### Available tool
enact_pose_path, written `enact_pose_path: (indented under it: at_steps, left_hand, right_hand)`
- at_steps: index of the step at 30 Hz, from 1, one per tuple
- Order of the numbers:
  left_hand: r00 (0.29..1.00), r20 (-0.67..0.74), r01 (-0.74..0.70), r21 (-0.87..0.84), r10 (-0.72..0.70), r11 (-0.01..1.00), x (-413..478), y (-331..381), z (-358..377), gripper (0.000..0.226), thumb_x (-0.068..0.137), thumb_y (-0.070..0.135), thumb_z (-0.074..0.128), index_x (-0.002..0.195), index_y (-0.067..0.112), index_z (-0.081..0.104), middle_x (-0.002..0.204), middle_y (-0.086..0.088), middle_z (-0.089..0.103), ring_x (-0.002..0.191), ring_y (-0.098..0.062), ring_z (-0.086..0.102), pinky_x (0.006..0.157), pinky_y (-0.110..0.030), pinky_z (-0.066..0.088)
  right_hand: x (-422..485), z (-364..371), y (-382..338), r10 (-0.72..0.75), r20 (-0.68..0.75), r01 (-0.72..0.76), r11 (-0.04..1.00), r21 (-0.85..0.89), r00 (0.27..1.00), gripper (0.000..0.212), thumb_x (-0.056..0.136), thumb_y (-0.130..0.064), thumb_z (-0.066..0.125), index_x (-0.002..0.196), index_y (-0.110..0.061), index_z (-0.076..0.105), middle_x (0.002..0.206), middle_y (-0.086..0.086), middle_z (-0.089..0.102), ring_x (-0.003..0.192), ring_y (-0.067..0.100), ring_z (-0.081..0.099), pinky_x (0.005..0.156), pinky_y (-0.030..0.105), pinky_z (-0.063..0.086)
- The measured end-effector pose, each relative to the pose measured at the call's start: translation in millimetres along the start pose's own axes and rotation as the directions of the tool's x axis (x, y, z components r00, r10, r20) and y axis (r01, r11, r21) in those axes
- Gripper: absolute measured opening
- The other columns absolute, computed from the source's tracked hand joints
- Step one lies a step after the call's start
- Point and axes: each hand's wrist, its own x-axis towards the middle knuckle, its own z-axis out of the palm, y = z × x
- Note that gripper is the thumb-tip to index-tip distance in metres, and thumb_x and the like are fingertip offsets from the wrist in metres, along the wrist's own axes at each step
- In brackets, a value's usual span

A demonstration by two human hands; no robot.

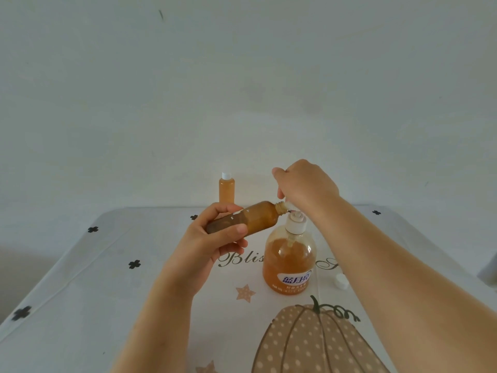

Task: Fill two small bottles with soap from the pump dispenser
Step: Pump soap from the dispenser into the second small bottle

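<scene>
My left hand grips an uncapped small amber bottle, tilted nearly flat with its open neck against the pump's nozzle. My right hand sits on top of the white pump head of the big soap dispenser, its fingers curled over the pump and hiding the top. The dispenser holds orange soap and stands on the table. A second small bottle, capped in white and full of orange soap, stands upright at the table's far edge.
A loose white cap lies on the tablecloth right of the dispenser, beside my right forearm. The cloth bears a pumpkin print near me. A grey object shows at the right edge. A plain wall stands behind.
</scene>
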Motion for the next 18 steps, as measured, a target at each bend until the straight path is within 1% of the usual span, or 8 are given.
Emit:
enact_pose_path:
  at_steps: [4, 8, 15, 18]
  left_hand:
    - [1.000, -0.014, 0.006, 0.045, -0.005, 0.999, -1, 0, 0, 0.043, 0.056, 0.026, 0.086, 0.096, 0.018, 0.072, 0.090, -0.007, 0.069, 0.070, -0.024, 0.066, 0.066, -0.032, 0.057]
    - [1.000, -0.015, 0.007, 0.039, -0.006, 0.999, 0, 0, -1, 0.042, 0.055, 0.025, 0.086, 0.094, 0.016, 0.073, 0.089, -0.008, 0.068, 0.068, -0.023, 0.065, 0.067, -0.031, 0.057]
    - [1.000, -0.013, 0.029, 0.068, -0.028, 0.997, 3, 1, -4, 0.046, 0.057, 0.024, 0.086, 0.098, 0.010, 0.071, 0.087, -0.010, 0.067, 0.067, -0.024, 0.065, 0.066, -0.031, 0.056]
    - [0.999, -0.016, 0.046, 0.082, -0.045, 0.996, 5, 1, -5, 0.043, 0.058, 0.018, 0.086, 0.097, 0.009, 0.071, 0.085, -0.010, 0.066, 0.066, -0.024, 0.065, 0.064, -0.030, 0.056]
  right_hand:
    - [0, 0, 0, 0.018, 0.000, -0.018, 1.000, -0.021, 1.000, 0.045, 0.101, -0.037, 0.037, 0.092, -0.011, 0.073, 0.083, 0.005, 0.072, 0.065, 0.021, 0.061, 0.062, 0.029, 0.045]
    - [0, 2, -2, 0.005, 0.017, -0.005, 0.999, -0.039, 1.000, 0.046, 0.101, -0.037, 0.036, 0.091, -0.011, 0.072, 0.079, 0.005, 0.071, 0.068, 0.022, 0.062, 0.064, 0.030, 0.047]
    - [1, 10, 3, -0.012, 0.002, 0.012, 0.999, -0.052, 1.000, 0.046, 0.100, -0.034, 0.036, 0.087, -0.010, 0.072, 0.077, 0.004, 0.069, 0.064, 0.021, 0.058, 0.060, 0.029, 0.042]
    - [3, 17, 6, -0.001, 0.003, 0.001, 0.999, -0.033, 1.000, 0.044, 0.099, -0.033, 0.037, 0.088, -0.010, 0.072, 0.078, 0.004, 0.068, 0.064, 0.021, 0.057, 0.058, 0.029, 0.040]
